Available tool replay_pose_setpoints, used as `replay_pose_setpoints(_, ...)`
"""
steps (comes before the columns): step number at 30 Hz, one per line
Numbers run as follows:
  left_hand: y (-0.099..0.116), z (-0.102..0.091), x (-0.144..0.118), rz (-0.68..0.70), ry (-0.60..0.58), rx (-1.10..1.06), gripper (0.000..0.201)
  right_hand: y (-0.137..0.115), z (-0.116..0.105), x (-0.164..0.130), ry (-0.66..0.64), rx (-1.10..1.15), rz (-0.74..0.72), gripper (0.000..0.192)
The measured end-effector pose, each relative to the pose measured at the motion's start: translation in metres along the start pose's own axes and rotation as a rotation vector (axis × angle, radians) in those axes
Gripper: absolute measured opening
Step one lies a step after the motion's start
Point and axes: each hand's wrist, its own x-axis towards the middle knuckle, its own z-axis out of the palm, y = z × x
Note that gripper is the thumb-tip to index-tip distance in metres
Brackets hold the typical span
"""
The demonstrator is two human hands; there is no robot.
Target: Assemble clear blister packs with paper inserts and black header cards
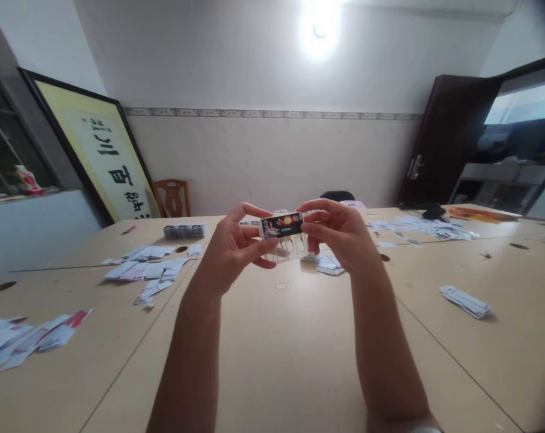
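Observation:
Between my two hands, above the table, is a small clear plastic package with a black printed label across its top. Metal hook-like pieces show through the clear part. My left hand pinches the label's left end between thumb and fingers. On the opposite end, the thumb and fingers of my right hand are closed. The label faces me, slightly tilted. Just behind my right hand lies a stack of white paper slips. A tiny pink-edged slip rests on the table below the package.
White slips lie heaped on the left, with more white papers nearer me. A row of dark-labelled packs stands at the back left. On the right are a bundle of slips and scattered papers. The table has cable holes.

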Motion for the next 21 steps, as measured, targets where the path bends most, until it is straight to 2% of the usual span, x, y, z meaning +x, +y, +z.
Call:
replay_pose_setpoints(9,0.000,-0.003,0.003,-0.089,-0.038,-0.143,0.041,0.002,0.002,0.002,0.046,-0.068,-0.022,0.018)
replay_pose_setpoints(13,-0.003,-0.005,0.005,-0.093,-0.002,-0.165,0.041,0.003,0.003,0.003,0.060,-0.099,-0.051,0.016)
replay_pose_setpoints(18,-0.007,-0.017,0.010,-0.038,0.160,-0.129,0.043,-0.001,-0.007,0.001,-0.123,-0.210,0.040,0.054)
replay_pose_setpoints(21,-0.015,-0.035,0.017,0.006,0.342,-0.101,0.042,-0.002,-0.012,0.000,-0.099,-0.342,0.046,0.062)
